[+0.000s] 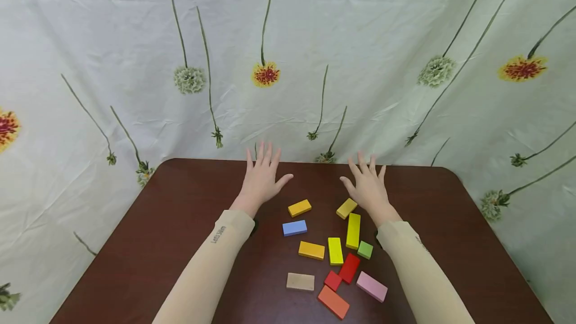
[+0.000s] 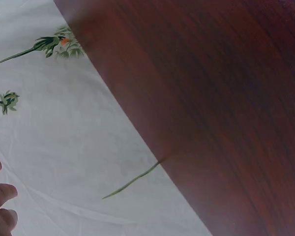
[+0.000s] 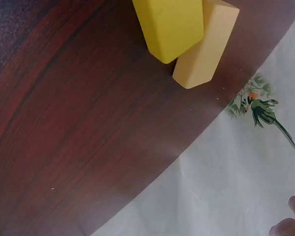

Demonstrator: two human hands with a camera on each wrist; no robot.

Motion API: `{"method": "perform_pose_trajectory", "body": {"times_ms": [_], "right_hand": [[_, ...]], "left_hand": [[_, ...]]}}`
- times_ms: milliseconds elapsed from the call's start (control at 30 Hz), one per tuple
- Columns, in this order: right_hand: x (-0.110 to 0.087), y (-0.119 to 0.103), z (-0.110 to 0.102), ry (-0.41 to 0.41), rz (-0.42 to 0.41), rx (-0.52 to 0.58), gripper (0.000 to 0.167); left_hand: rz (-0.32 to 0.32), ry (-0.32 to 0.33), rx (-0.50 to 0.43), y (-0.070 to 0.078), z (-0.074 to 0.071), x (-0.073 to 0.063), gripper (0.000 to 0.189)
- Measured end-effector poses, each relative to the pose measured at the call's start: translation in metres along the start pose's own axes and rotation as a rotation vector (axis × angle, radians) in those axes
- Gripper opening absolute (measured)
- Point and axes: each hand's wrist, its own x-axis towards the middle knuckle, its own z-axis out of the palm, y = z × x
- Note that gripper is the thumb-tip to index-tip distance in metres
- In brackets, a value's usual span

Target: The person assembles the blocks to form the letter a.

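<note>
My left hand point(image 1: 262, 178) is held out flat with fingers spread, near the table's far edge, and holds nothing. Spread the same way, my right hand point(image 1: 369, 187) is at the far side too, also holding nothing. The pale yellow block point(image 1: 346, 208) lies nearest to the right hand, with a long yellow block point(image 1: 353, 231) just nearer. Closest to the left hand is an orange-yellow block point(image 1: 299, 208), and beside it a blue block point(image 1: 294, 228). In the right wrist view a yellow block point(image 3: 174, 27) and a pale block point(image 3: 206, 46) show up close.
On the dark wooden table point(image 1: 180, 244) between the arms lie more blocks: orange point(image 1: 311, 250), short yellow point(image 1: 335, 251), green point(image 1: 365, 249), red point(image 1: 349, 268), small red point(image 1: 333, 280), tan point(image 1: 300, 282), pink point(image 1: 371, 286) and coral point(image 1: 333, 302). A flowered white cloth point(image 1: 288, 29) hangs behind.
</note>
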Motion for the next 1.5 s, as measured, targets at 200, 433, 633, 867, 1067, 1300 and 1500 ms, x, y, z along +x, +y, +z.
{"method": "perform_pose_trajectory", "body": {"times_ms": [200,433,633,867,1067,1300,1500], "right_hand": [[-0.002,0.003,0.014,0.008,-0.039,-0.006,0.059],[-0.006,0.006,0.025,-0.011,-0.042,-0.008,0.06],[-0.01,0.009,0.032,-0.029,-0.056,-0.014,0.06],[-0.017,0.016,0.036,-0.077,-0.086,-0.005,0.06],[-0.022,0.023,0.04,-0.146,-0.104,0.023,0.061],[-0.025,0.023,0.04,-0.201,-0.109,0.059,0.052],[-0.026,0.022,0.042,-0.235,-0.106,0.081,0.047]], "left_hand": [[0.028,0.016,-0.037,0.001,0.01,-0.002,0.078],[0.019,-0.008,-0.047,0.002,0.022,-0.003,0.077],[0.018,-0.025,-0.098,0.006,0.035,-0.005,0.073],[0.04,-0.028,-0.086,0.015,0.043,-0.01,0.065],[0.05,-0.056,-0.068,0.022,0.052,-0.014,0.058],[0.092,-0.062,-0.038,0.03,0.063,-0.021,0.052],[0.099,-0.097,-0.031,0.038,0.065,-0.025,0.051]]}}
